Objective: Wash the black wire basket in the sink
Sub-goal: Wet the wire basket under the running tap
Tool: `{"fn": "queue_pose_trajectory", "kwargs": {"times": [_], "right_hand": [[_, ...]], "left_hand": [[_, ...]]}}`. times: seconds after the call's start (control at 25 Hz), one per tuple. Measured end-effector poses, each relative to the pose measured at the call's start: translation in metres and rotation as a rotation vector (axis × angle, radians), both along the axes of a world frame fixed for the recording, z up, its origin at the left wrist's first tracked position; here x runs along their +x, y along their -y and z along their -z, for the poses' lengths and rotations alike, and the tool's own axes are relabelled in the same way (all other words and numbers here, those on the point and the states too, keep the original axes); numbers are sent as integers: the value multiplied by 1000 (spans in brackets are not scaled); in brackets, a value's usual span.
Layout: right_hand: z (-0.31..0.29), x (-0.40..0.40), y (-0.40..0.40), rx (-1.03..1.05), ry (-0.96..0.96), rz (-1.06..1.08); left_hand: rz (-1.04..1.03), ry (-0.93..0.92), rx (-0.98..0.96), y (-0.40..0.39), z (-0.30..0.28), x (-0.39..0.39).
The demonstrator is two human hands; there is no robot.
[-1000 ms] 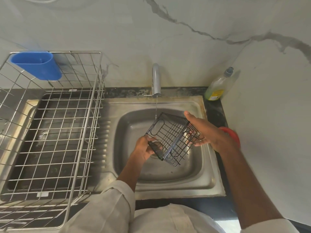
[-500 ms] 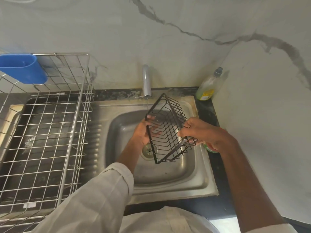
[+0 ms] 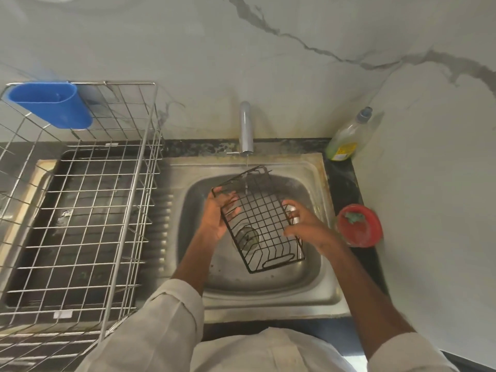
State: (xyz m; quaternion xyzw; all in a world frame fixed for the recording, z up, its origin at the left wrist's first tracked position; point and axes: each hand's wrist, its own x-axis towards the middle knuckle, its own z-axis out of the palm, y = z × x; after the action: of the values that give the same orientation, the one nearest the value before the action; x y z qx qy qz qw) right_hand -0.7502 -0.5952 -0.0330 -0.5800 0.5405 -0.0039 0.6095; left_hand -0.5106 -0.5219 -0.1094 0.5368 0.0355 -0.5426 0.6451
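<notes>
Black wire basket [image 3: 261,224], held tilted over the bowl of the steel sink [image 3: 314,294], far end raised under the tap [image 3: 246,127], near end lower and toward the camera. Thin stream of water falling from the spout onto the upper wires. Grid bottom of the basket turned up to the lens, sink drain visible through it.

Left hand [image 3: 216,218] at the basket's left edge, fingers slightly curled behind and through the wires, supporting that side. Right hand [image 3: 304,224] at the right edge, fingers loosely curled against the rim wires; cannot tell whether closed round a wire or merely pressed to it. Both forearms bare, white sleeves [image 3: 161,326] pushed up at the bottom of the frame.

Just left of the sink, on the dark bench [image 3: 346,181], large steel wire dish rack [image 3: 80,210] over a drainboard tray, blue plastic cutlery holder [image 3: 51,103] hooked on its far left corner. Right of the sink, against the marble-look wall [image 3: 295,63], bottle of yellow-green dish liquid [image 3: 346,138] with grey cap. Nearer, just beside the sink's right rim, red round bowl [image 3: 359,226] holding a green scrubber [image 3: 354,216].
</notes>
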Motion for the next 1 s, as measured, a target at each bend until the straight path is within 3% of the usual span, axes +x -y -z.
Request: {"fn": "queue_pose_trajectory", "kwargs": {"times": [0.08,0.32,0.64,0.8,1.0], "right_hand": [[7,10,-4,-24,26,-4],[-5,43,0,-67,84,190],[-35,35,22,174,244,347],[-48,60,18,40,137,373],[-55,85,-2,-2,233,440]], "left_hand": [[-29,31,77,-10,2,6],[-143,149,9,-12,-13,-1],[-13,542,-136,13,-37,-17],[3,624,-215,5,-48,-11],[12,720,-198,-18,-49,13]]}}
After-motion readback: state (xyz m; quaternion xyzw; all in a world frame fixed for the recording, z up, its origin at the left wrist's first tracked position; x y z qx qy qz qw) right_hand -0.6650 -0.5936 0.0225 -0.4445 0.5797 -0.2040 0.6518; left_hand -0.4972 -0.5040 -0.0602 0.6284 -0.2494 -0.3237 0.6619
